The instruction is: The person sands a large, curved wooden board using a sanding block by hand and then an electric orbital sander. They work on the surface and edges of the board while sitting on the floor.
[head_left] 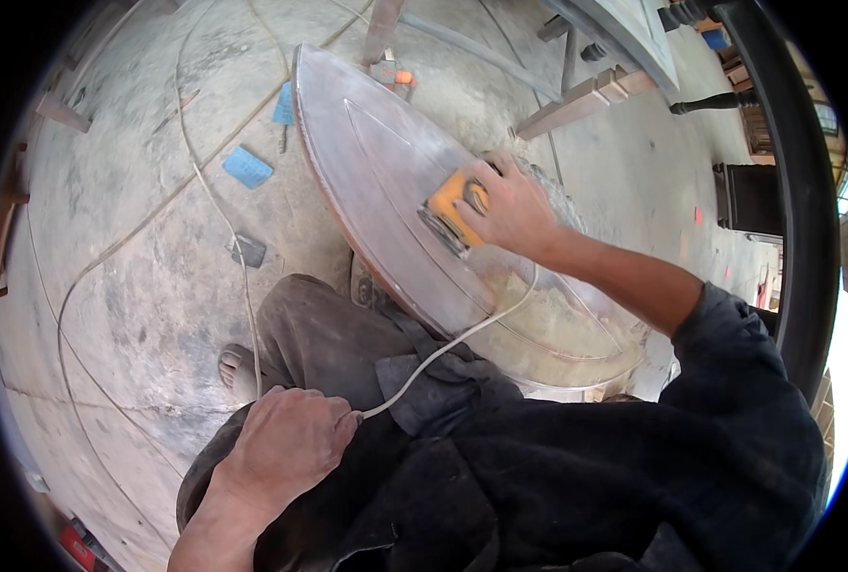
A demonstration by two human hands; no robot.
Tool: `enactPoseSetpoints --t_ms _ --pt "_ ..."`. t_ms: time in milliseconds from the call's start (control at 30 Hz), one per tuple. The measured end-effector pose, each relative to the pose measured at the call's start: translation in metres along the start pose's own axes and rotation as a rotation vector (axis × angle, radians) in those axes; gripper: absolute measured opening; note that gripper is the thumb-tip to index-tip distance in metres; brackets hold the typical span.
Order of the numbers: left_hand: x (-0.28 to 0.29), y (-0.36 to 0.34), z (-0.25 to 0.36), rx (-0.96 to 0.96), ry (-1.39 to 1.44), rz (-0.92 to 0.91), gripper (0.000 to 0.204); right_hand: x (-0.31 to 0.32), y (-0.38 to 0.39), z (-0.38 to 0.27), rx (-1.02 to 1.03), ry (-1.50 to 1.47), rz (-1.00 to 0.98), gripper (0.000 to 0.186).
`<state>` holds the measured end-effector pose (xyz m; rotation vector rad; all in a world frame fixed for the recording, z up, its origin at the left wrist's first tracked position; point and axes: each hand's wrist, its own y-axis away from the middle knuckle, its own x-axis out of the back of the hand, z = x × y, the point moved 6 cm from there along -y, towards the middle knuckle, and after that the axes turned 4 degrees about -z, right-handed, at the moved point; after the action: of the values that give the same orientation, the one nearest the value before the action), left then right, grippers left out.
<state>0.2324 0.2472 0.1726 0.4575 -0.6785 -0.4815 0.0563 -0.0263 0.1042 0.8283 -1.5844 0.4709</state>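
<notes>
My right hand (pixel 517 212) is wrapped over a yellow electric sander (pixel 449 204), whose base rests on a long, pointed wooden panel (pixel 372 143). The panel's face looks pale and dusty, with a curved line running along it; its near right end is yellowish. From the sander a whitish power cord (pixel 434 360) loops back across my lap. My left hand (pixel 289 437) is closed in a fist around this cord, over my left thigh. What supports the panel is mostly hidden beneath it.
Blue abrasive sheets (pixel 248 167) and a dark grey pad (pixel 247 251) lie on the concrete floor at the left. Several cables (pixel 109 250) trail there. An orange-and-grey tool (pixel 402 76) sits beyond the panel. Wooden legs (pixel 586 100) and a dark frame (pixel 777 172) stand at the far right.
</notes>
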Motion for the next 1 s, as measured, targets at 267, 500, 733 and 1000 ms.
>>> enactPoseSetpoints --t_ms 267,500,733,1000 --pt "0.013 -0.001 -0.001 0.150 -0.024 -0.027 0.031 0.007 -0.076 -0.033 0.065 0.028 0.049 0.043" --pt "0.009 0.019 0.009 0.107 0.006 -0.007 0.027 0.000 0.032 0.010 0.067 -0.046 -0.042 0.039" --pt "0.001 0.021 0.015 0.056 -0.066 -0.037 0.022 0.004 0.031 -0.007 0.093 -0.035 -0.001 0.042" --pt "0.008 0.006 0.003 0.091 -0.035 -0.012 0.026 0.004 -0.068 -0.054 0.113 0.052 0.029 0.043"
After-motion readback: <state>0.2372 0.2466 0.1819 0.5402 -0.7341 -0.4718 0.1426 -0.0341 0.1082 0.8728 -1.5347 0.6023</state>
